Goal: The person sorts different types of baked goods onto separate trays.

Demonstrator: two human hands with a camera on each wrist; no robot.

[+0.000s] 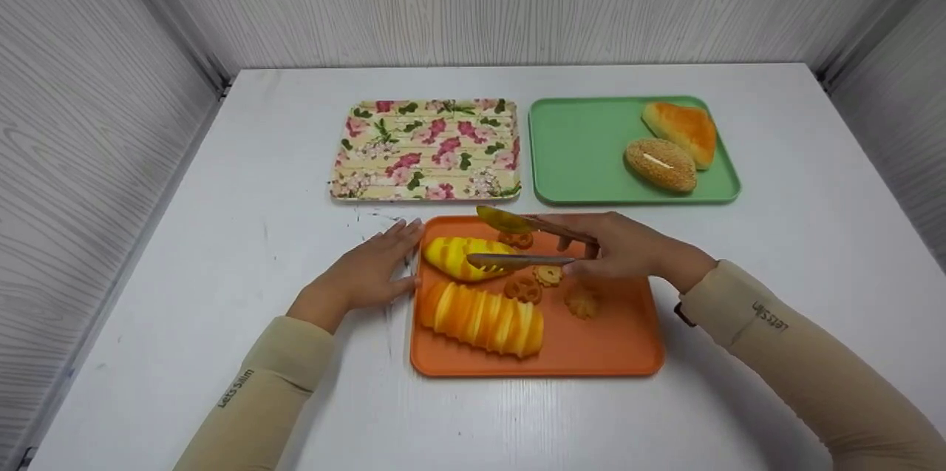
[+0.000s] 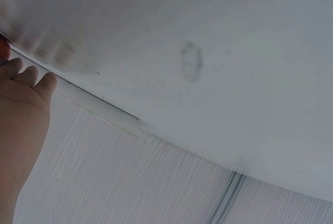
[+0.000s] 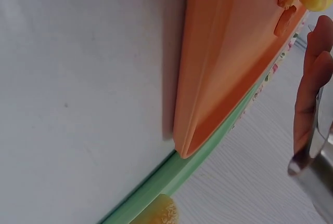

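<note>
My right hand (image 1: 628, 249) holds metal tongs (image 1: 532, 260) over the orange tray (image 1: 606, 349). The tongs' arms are spread apart, the lower tip overlapping a yellow striped bread (image 1: 454, 253). In the right wrist view, fingers (image 3: 309, 86) lie along the tongs (image 3: 320, 174). Beside the tray's left edge rests my left hand (image 1: 369, 275), fingers extended and fingertips right at the rim. A longer ridged orange-and-yellow bread (image 1: 480, 319) lies nearer me. Two pretzel-shaped cookies (image 1: 523, 290), a small round cookie (image 1: 548, 276) and a flower-shaped cookie (image 1: 582, 302) lie on the same tray.
Behind the orange tray stand a floral tray (image 1: 421, 153) at left and a green tray (image 1: 580, 149) at right. The green one carries a sesame-topped bun (image 1: 661, 166) and a wedge-shaped bread (image 1: 687, 131). Pale wood-grain panels (image 1: 473, 5) enclose the white table (image 1: 185, 249).
</note>
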